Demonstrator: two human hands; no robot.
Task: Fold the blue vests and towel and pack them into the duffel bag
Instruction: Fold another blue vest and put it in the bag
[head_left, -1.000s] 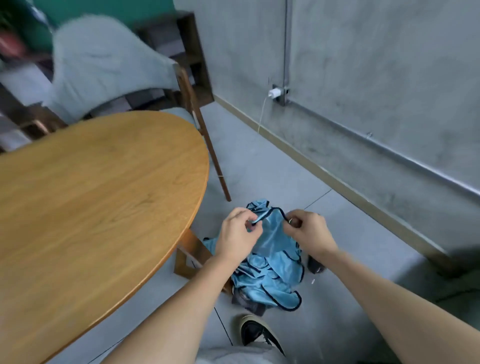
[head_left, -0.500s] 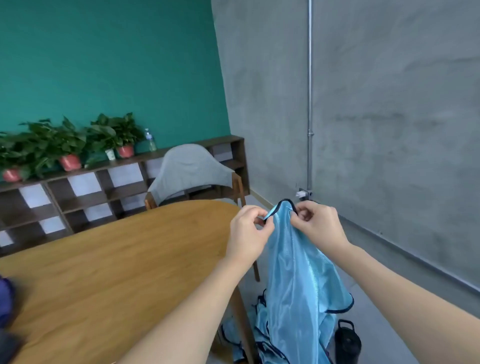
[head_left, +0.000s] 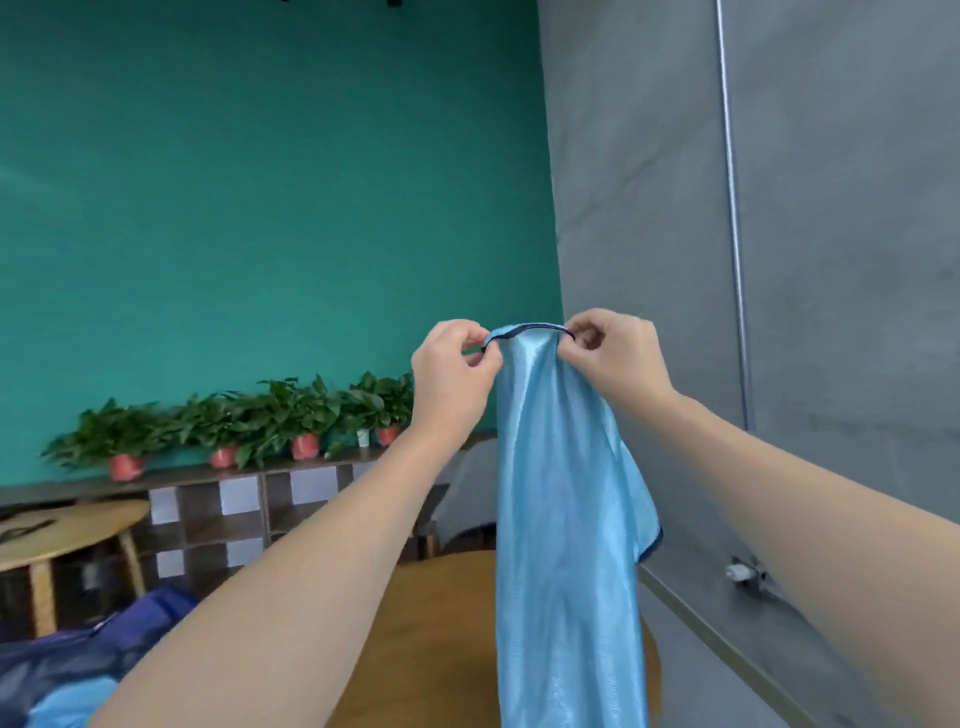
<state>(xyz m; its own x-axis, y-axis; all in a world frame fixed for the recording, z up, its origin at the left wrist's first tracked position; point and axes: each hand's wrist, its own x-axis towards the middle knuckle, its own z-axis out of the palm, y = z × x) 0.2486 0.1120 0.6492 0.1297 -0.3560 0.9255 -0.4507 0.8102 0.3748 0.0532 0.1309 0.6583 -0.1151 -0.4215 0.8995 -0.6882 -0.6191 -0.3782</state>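
Observation:
A shiny light blue vest (head_left: 561, 519) with dark trim hangs straight down in the air in front of me. My left hand (head_left: 452, 379) pinches the left end of its top edge. My right hand (head_left: 613, 364) pinches the right end, a short way apart from the left. The vest's lower end runs out of the bottom of the frame. At the bottom left lies the dark blue duffel bag (head_left: 78, 660), with light blue cloth (head_left: 67, 701) showing at its near edge.
The round wooden table (head_left: 431, 639) lies under my arms. A grey chair (head_left: 467, 493) stands behind it. A shelf unit (head_left: 234, 514) with potted plants (head_left: 291, 415) lines the teal wall; a smaller wooden table (head_left: 62, 530) stands at left. A grey wall (head_left: 831, 260) is on the right.
Both hands have lifted the vest from the floor pile up to chest height, so it now hangs free. My view has tilted up from the floor to the walls.

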